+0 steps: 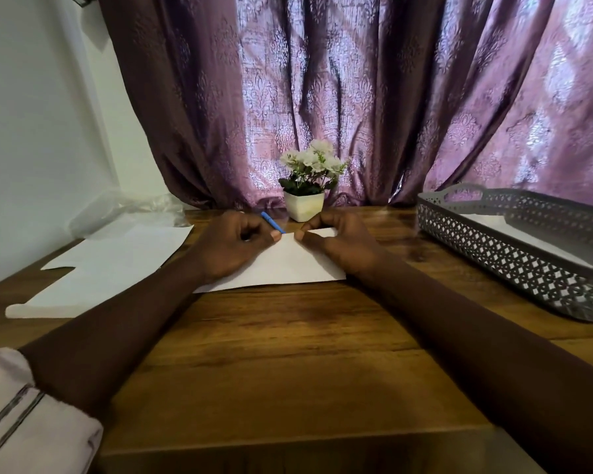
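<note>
A white sheet of paper (288,265) lies on the wooden table (288,354) in front of me, partly folded. My left hand (233,246) has curled fingers and presses its thumb on the sheet's far edge. My right hand (339,241) pinches the far right part of the paper, where a flap is folded over. The two thumbs nearly meet at the top of the sheet. A blue pen (273,223) lies just beyond my left hand, partly hidden by it.
Loose white sheets (110,265) lie at the left, with crumpled clear plastic (127,210) behind them. A small white pot of flowers (305,196) stands at the back centre before a purple curtain. A grey perforated basket (514,254) holding paper sits at the right.
</note>
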Action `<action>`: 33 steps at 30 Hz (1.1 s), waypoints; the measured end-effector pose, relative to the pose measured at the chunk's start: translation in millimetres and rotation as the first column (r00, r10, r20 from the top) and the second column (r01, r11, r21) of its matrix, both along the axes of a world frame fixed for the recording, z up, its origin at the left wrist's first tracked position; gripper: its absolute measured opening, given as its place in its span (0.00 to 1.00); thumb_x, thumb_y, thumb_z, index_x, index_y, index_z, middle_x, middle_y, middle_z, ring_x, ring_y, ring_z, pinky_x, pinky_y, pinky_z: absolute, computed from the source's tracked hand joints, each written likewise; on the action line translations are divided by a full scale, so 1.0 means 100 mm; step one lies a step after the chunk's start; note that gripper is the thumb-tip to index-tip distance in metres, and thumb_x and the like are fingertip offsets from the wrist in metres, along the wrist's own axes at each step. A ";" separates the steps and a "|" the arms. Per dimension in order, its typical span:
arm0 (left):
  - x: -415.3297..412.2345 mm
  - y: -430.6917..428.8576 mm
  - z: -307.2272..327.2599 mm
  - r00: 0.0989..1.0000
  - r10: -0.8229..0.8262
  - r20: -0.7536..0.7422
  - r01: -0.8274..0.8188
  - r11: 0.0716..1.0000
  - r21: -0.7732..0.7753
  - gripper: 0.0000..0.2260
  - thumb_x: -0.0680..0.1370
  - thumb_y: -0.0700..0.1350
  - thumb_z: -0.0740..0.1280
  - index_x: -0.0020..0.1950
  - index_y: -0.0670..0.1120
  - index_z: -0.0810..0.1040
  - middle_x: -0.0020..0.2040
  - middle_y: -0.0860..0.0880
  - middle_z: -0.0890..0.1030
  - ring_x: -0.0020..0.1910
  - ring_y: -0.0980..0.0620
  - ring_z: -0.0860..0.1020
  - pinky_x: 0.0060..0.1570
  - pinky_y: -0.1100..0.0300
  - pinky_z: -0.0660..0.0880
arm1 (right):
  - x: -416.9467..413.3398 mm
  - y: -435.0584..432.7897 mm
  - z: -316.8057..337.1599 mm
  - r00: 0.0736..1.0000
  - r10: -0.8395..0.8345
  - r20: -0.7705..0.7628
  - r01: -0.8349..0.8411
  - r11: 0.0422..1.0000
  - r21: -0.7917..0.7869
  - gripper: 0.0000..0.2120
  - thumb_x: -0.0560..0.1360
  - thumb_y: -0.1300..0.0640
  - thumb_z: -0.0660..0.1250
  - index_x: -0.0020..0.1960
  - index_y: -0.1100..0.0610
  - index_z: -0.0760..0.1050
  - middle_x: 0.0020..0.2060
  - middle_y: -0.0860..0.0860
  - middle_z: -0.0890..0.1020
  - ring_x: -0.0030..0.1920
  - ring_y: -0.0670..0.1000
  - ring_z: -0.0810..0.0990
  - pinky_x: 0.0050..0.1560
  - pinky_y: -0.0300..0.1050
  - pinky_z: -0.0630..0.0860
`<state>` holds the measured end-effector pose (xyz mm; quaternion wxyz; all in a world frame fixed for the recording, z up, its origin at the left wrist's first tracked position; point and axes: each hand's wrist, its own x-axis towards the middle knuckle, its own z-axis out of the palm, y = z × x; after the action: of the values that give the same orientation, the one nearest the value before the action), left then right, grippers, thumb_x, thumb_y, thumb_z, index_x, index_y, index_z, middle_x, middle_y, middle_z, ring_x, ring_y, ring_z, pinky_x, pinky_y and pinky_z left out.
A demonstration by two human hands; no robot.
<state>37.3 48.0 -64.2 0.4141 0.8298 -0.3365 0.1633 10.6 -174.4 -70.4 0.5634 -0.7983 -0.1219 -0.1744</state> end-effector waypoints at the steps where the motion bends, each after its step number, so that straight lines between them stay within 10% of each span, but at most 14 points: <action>1: 0.02 0.03 0.02 1.000 0.011 0.024 -0.011 1.000 0.015 0.10 0.80 0.48 0.71 0.39 0.51 0.83 0.33 0.57 0.78 0.35 0.62 0.74 0.40 0.57 0.71 | 0.01 -0.01 -0.01 0.999 0.012 -0.040 -0.009 0.997 0.081 0.06 0.71 0.51 0.80 0.41 0.53 0.85 0.44 0.54 0.88 0.48 0.59 0.87 0.50 0.59 0.84; 3: 0.04 0.09 0.04 0.990 0.082 0.110 -0.092 0.992 0.085 0.14 0.81 0.51 0.70 0.34 0.57 0.80 0.28 0.58 0.74 0.30 0.61 0.70 0.36 0.56 0.68 | 0.03 -0.03 -0.03 0.997 0.026 -0.066 -0.014 0.984 0.176 0.06 0.70 0.53 0.80 0.41 0.55 0.86 0.45 0.60 0.88 0.51 0.67 0.86 0.53 0.69 0.81; 10: 0.10 0.20 0.03 0.953 0.253 0.168 -0.279 0.949 0.148 0.25 0.75 0.68 0.61 0.36 0.47 0.80 0.28 0.53 0.70 0.30 0.55 0.71 0.35 0.52 0.70 | -0.04 -0.18 0.02 0.992 -0.031 -0.120 0.060 0.967 0.247 0.16 0.78 0.57 0.74 0.51 0.72 0.82 0.45 0.63 0.87 0.41 0.58 0.86 0.41 0.51 0.82; 15: 0.08 0.19 0.00 0.959 0.214 0.185 -0.246 0.955 0.168 0.19 0.80 0.59 0.67 0.34 0.49 0.78 0.28 0.53 0.72 0.31 0.54 0.73 0.36 0.51 0.70 | -0.14 -0.14 0.08 0.979 -0.142 -0.144 0.175 0.954 0.244 0.12 0.80 0.58 0.69 0.49 0.68 0.83 0.41 0.60 0.87 0.38 0.56 0.87 0.38 0.49 0.82; 19: 0.12 0.26 -0.03 0.952 0.191 0.241 -0.242 0.948 0.206 0.23 0.79 0.62 0.65 0.29 0.50 0.69 0.26 0.51 0.67 0.29 0.54 0.68 0.34 0.50 0.69 | -0.13 -0.22 0.03 0.835 -0.523 0.171 0.550 0.779 -0.300 0.11 0.79 0.51 0.65 0.45 0.55 0.82 0.39 0.54 0.86 0.39 0.55 0.84 0.41 0.51 0.81; 22: 0.09 0.21 -0.02 0.950 0.183 0.253 -0.241 0.945 0.220 0.18 0.80 0.61 0.65 0.32 0.56 0.71 0.27 0.53 0.69 0.30 0.55 0.70 0.35 0.51 0.70 | -0.18 -0.07 0.04 0.875 -0.332 0.352 0.473 0.741 -0.476 0.13 0.77 0.43 0.64 0.49 0.49 0.83 0.45 0.47 0.86 0.46 0.51 0.83 0.48 0.49 0.78; 26: 0.01 0.11 -0.01 0.940 0.128 0.315 -0.216 0.941 0.261 0.13 0.81 0.60 0.63 0.37 0.60 0.71 0.32 0.56 0.73 0.34 0.54 0.74 0.35 0.53 0.69 | -0.13 0.23 0.04 0.939 -0.066 0.338 0.287 0.691 -0.663 0.17 0.78 0.40 0.62 0.53 0.49 0.84 0.49 0.48 0.86 0.51 0.54 0.82 0.52 0.49 0.72; 33: -0.02 0.07 -0.01 0.942 0.180 0.282 -0.288 0.865 0.410 0.13 0.80 0.58 0.68 0.43 0.51 0.81 0.36 0.55 0.78 0.38 0.53 0.77 0.37 0.55 0.69 | -0.10 0.20 0.03 0.952 -0.241 0.186 0.297 0.593 -0.748 0.11 0.74 0.58 0.66 0.52 0.45 0.82 0.52 0.49 0.81 0.61 0.55 0.76 0.58 0.51 0.72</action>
<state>35.6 55.3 -65.2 0.1471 0.9121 -0.3074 0.2280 0.2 -154.5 -67.7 0.1331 -0.9642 -0.0810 -0.2148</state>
